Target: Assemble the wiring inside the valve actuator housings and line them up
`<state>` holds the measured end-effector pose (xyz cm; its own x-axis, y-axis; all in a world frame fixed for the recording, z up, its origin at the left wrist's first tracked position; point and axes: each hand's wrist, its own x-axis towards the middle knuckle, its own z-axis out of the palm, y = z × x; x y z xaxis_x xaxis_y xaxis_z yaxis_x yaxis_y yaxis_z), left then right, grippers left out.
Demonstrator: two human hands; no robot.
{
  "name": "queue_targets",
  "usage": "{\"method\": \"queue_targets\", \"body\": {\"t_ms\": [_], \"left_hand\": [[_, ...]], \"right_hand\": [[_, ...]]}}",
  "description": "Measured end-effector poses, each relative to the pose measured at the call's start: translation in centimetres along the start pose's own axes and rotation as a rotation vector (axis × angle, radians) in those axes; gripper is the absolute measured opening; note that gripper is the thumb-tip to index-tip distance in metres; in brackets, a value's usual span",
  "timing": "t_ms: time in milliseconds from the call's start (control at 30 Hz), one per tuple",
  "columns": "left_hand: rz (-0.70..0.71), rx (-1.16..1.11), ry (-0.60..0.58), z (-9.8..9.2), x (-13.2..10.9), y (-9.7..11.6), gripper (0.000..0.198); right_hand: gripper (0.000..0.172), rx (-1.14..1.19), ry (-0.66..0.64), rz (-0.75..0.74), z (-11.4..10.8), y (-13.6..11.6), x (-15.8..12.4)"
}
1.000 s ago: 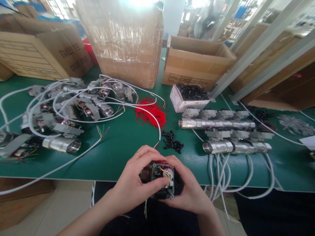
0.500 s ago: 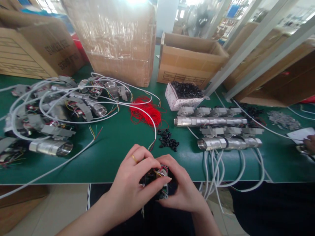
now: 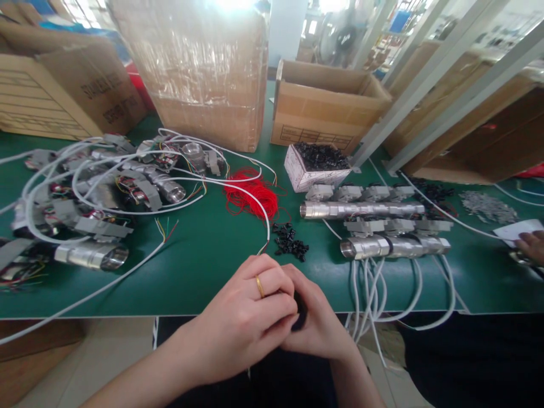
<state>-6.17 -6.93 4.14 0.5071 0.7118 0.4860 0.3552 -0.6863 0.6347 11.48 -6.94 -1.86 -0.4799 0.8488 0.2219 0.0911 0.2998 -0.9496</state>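
Observation:
My left hand [image 3: 250,314], with a gold ring, is closed over a dark part [image 3: 301,310] at the table's front edge. Its fingers cover most of that part. From the right, my right hand [image 3: 317,320] wraps round the same part, its fingers meeting the left ones. Just beyond the hands lie a loose pile of small black pieces [image 3: 291,242] and a bundle of red wire [image 3: 251,195]. A white cable [image 3: 266,218] ends in thin wires near my left fingertips.
Metal valve bodies with grey housings [image 3: 91,252] and cables crowd the left. Two metal manifolds [image 3: 395,246] lie right, below a box of black pieces [image 3: 317,170]. Cardboard boxes [image 3: 331,107] stand behind. Another person's hand [image 3: 531,246] is at far right.
My left hand has rolled over and closed on the part, hiding the coloured wires and housing seen before. The other person's hand at far right shows more.

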Motion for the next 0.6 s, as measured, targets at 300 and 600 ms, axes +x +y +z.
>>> {"method": "queue_targets", "body": {"t_ms": [300, 600], "left_hand": [[-0.021, -0.112, 0.221, -0.5, -2.0, -0.6, 0.023], [-0.328, -0.075, 0.366, 0.1, -4.4, -1.2, 0.023]], "right_hand": [[0.052, -0.011, -0.002, 0.018, 0.2, -0.2, 0.4], [0.061, 0.05, 0.011, 0.026, 0.4, 0.5, -0.3]]}}
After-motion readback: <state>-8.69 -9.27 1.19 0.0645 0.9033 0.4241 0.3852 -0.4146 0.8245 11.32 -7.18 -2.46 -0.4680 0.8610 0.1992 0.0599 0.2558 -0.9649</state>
